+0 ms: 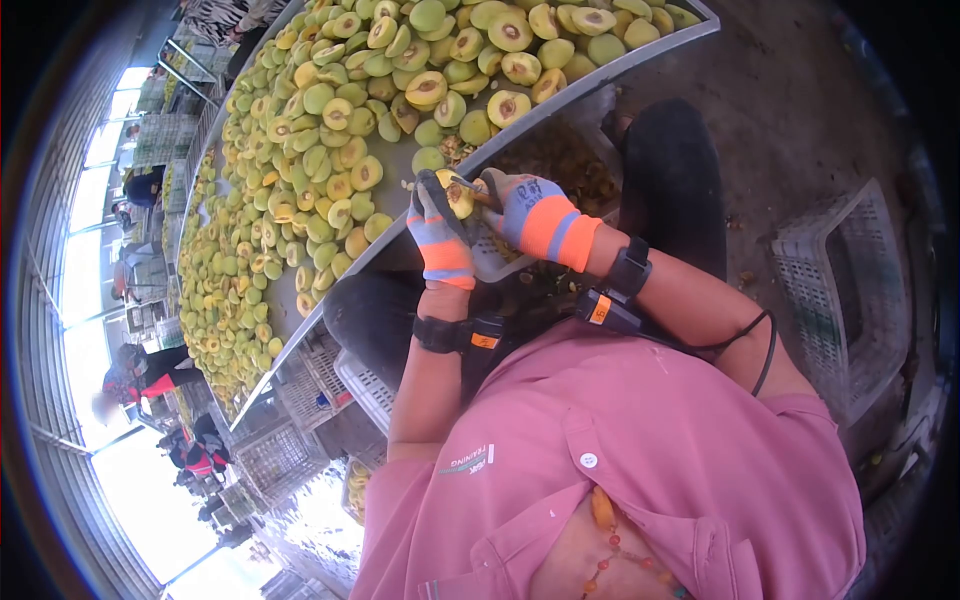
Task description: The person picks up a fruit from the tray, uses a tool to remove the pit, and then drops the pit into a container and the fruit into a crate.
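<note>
A long surface (640, 62) with a raised metal rim runs away from the person, covered nearly end to end with halved and whole yellow-green fruit (330, 150), many lying cut face up with the stone hollow showing. At its near edge a pale slotted crate (490, 255) sits below the rim, and another empty crate (830, 290) stands on the floor off to the right. Both hands, in grey gloves with orange cuffs, meet just over that near edge. The left hand (437, 225) is closed around a single fruit (458, 196), cupping it from below and behind so that its exposed face turns toward the right hand. The right hand (525, 210) is closed on a small tool (470, 188), whose short length points leftward and touches the fruit's top. The fruit is roundish, and I cannot tell its long axis; it lies between the hands, nearer the left palm.
</note>
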A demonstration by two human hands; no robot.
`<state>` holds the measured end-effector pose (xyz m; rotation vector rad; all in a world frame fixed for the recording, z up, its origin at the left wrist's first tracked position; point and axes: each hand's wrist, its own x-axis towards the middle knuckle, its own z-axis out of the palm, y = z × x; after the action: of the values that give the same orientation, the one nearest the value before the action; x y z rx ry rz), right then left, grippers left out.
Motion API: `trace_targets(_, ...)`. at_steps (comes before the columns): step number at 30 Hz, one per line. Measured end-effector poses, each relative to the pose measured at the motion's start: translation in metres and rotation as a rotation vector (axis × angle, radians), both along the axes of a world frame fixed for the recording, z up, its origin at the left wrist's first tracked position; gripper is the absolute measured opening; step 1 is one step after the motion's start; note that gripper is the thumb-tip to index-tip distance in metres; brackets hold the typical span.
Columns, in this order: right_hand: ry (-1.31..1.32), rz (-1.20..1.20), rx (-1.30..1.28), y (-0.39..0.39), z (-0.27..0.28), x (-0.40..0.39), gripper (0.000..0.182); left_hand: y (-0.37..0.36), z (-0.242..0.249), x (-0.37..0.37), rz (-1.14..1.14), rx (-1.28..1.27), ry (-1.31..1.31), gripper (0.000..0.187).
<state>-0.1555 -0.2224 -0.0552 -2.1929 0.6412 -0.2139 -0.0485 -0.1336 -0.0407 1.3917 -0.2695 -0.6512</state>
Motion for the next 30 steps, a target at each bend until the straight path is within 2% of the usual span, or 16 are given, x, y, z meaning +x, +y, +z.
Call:
trace_targets(4, -0.01, -0.014, -0.033, 0.005, 0.0, 0.0, 0.035, -0.005, 0.001, -0.008, 0.044, -0.068, -0.007, 0.036)
trace_targets(7, -0.017, -0.011, 0.049, 0.007, -0.004, 0.002, 0.033, -0.003, -0.01, -0.004, 0.022, -0.058, -0.234, 0.03)
trace_targets(10, -0.274, -0.037, 0.244, 0.012, 0.001, -0.006, 0.028, 0.004, -0.008, -0.002, -0.098, 0.026, -0.456, 0.024)
trace_targets(16, -0.343, 0.141, 0.662, 0.007, -0.01, -0.003, 0.025, 0.014, 0.011, 0.015, -0.286, 0.188, -1.137, 0.022)
trace_targets(19, -0.357, 0.119, 0.527, 0.01, -0.01, 0.0, 0.025, 0.016, 0.019, 0.011, -0.315, 0.193, -0.873, 0.019)
trace_targets(22, -0.305, 0.093, 0.404, 0.009, -0.002, -0.002, 0.021, 0.012, 0.015, 0.0, -0.188, 0.063, -0.684, 0.019)
trace_targets(25, -0.304, 0.072, 0.446, 0.008, -0.008, 0.001, 0.026, 0.01, 0.007, 0.0, -0.172, 0.11, -0.743, 0.019)
trace_targets(28, -0.306, 0.058, 0.482, 0.008, -0.013, -0.001, 0.026, 0.005, 0.006, -0.007, -0.149, 0.185, -0.675, 0.018)
trace_targets(30, -0.457, 0.085, 0.445, 0.007, -0.02, 0.007, 0.022, 0.005, 0.003, -0.003, -0.041, 0.302, -1.125, 0.02)
